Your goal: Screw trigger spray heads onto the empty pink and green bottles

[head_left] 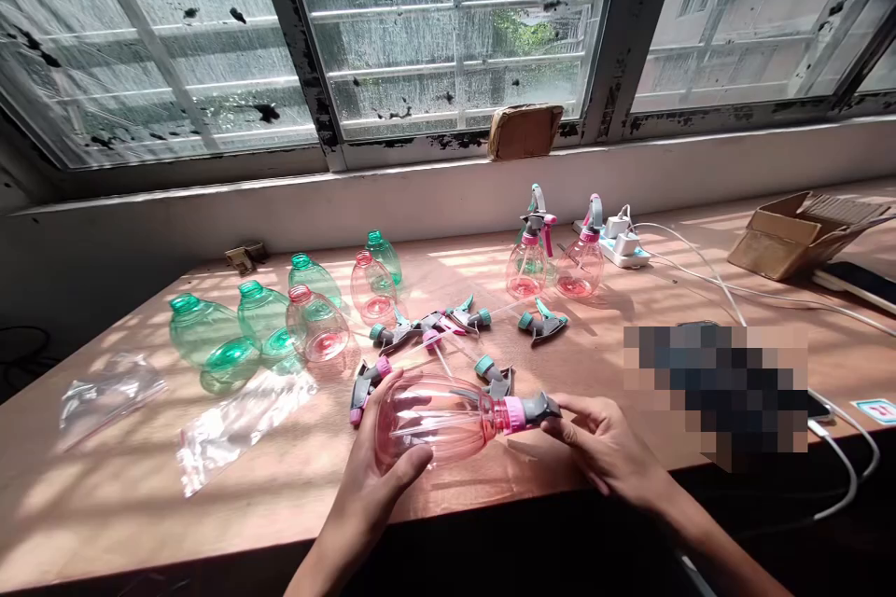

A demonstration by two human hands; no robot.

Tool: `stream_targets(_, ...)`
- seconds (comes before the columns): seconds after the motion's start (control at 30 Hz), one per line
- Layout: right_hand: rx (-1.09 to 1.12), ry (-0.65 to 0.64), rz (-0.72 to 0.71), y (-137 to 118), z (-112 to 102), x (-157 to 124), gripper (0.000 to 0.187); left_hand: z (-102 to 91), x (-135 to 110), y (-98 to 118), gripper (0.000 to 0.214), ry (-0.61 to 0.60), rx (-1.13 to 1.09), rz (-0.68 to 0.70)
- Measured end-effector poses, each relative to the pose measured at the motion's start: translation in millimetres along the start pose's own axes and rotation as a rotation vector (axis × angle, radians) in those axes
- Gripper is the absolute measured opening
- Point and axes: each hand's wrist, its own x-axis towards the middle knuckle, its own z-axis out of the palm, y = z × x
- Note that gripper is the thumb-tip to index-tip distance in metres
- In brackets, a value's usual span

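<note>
My left hand (382, 476) is wrapped round the base of a pink transparent spray bottle (438, 415), which lies on its side above the near edge of the wooden table (140, 494). On the bottle's neck sits a grey and pink trigger head (532, 410). My right hand (602, 448) pinches that head with its fingertips. Just beyond the bottle lie several loose trigger heads (434, 328) with pink or green collars and thin dip tubes.
Several empty green and pink bottles (280, 317) stand at the left. Two assembled pink spray bottles (553, 256) stand near a power strip (620, 242) with white cables. Clear plastic bags (238, 424) lie front left. A cardboard box (798, 233) sits at the right.
</note>
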Motion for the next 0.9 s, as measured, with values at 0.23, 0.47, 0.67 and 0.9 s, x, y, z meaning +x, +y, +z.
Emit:
stream_targets(0.23,-0.166,0.088,-0.197,-3.6,-0.1,-3.2,0.071,6.0,-7.3,6.1,0.088,-0.013,-0.012,-0.031)
stream_targets(0.47,0.085,0.127,-0.037,-0.5,-0.3,-2.3,0.072,6.4,-2.8,-1.0,0.085,-0.068,-0.010,-0.033)
stream_targets(0.67,0.145,0.031,-0.137,-4.9,-8.0,-6.2,0.045,4.0,-2.9,-1.9,0.085,-0.051,-0.012,-0.023)
stream_targets(0.9,0.089,-0.056,-0.226,1.3,-5.3,-1.1,0.034,4.2,-2.6,2.3,0.081,-0.016,-0.040,-0.039)
